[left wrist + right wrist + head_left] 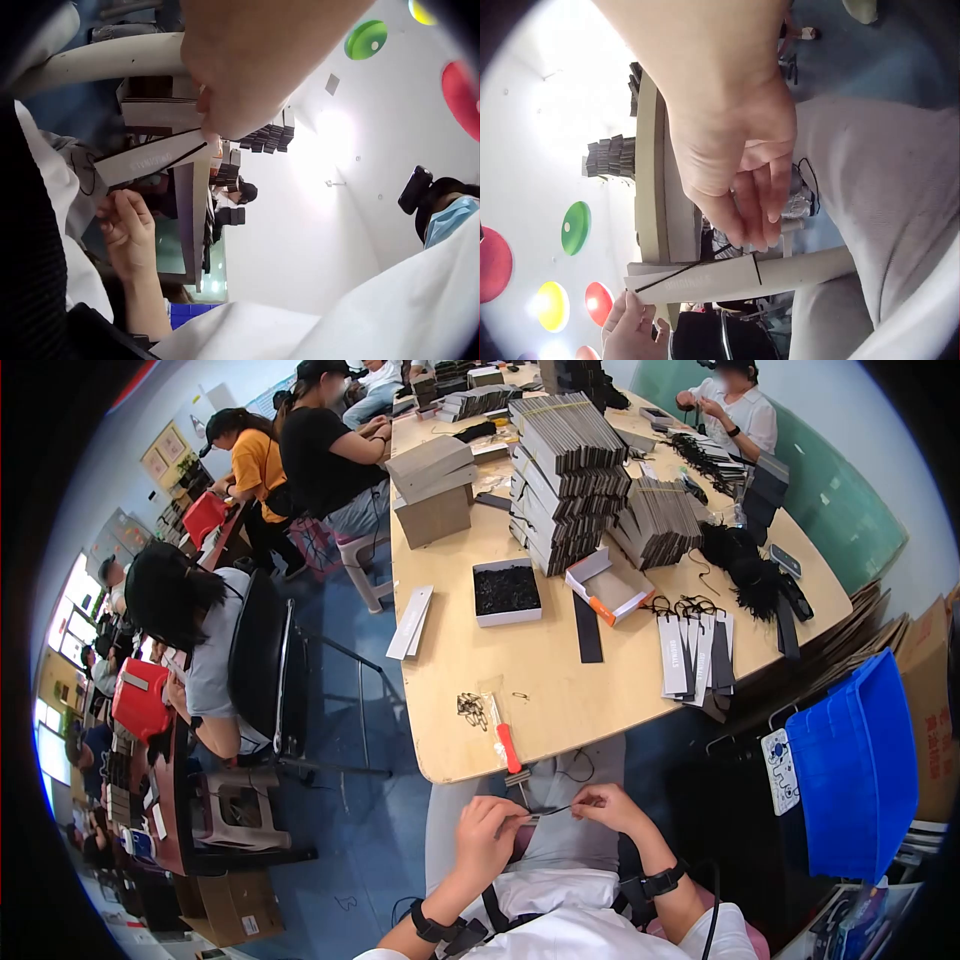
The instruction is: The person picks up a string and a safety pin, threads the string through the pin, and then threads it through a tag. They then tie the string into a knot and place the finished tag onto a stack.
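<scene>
Pinched at one end by the left hand is a white printed tag. A thin black cord runs along the tag from the left fingertips toward the right hand. The right thumb and fingers pinch the cord near the tag's other end. Both hands are above the lap, in front of the table edge. A red-handled tool lies at that edge, beyond the hands.
On the table are a box of black bits, white tags, corded tags, an open box and tall stacks. A blue bin stands at the right, a black chair at the left.
</scene>
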A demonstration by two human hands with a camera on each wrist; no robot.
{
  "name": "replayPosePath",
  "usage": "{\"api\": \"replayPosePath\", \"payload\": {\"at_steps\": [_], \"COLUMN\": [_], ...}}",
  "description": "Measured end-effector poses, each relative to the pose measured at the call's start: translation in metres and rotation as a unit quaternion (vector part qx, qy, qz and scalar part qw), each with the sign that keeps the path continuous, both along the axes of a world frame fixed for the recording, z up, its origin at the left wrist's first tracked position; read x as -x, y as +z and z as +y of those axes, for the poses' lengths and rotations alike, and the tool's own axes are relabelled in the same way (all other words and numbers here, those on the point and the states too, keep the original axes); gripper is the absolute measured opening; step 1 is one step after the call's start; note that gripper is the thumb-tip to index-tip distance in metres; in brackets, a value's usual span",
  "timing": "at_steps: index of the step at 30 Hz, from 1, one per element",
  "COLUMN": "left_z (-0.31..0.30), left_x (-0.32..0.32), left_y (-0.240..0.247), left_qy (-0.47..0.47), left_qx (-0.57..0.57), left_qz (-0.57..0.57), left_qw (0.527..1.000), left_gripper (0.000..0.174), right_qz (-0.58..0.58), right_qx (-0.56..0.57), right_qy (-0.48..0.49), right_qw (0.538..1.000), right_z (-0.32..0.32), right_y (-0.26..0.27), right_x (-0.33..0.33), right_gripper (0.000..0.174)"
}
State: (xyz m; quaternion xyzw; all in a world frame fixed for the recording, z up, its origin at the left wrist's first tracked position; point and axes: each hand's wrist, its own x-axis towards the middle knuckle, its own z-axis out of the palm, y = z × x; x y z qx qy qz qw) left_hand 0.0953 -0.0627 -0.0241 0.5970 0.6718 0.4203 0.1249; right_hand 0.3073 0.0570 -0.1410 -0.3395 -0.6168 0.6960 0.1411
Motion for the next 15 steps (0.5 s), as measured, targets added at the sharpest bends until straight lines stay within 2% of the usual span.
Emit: {"api": "replayPosePath", "payload": {"at_steps": [7,11,13,15], "left_z": [0.003,0.003,0.002,0.000], "left_x": [-0.006,-0.004,-0.002,0.000], "left_y": [-0.003,-0.007,-0.014,-0.016], "left_qy": [0.029,0.023,0.007,0.000], "left_qx": [0.020,0.047,0.076,0.092], "left_qz": [-0.113,-0.160,-0.241,-0.258], "left_qw": [0.993,0.986,0.968,0.962], "left_gripper": [0.011,0.011,0.012,0.011], "right_qz": [-0.012,0.000,0.000,0.004], "right_qx": [0.009,0.009,0.017,0.039], "right_qy": [-0.005,-0.011,-0.017,-0.027], "right_qw": [1.000,1.000,1.000,0.999], "right_z": [-0.003,-0.004,-0.005,-0.005], "right_y": [0.004,0.006,0.010,0.021], "right_x": [-0.005,-0.004,-0.003,-0.004], "right_gripper": [0.010,0.010,0.010,0.010]}}
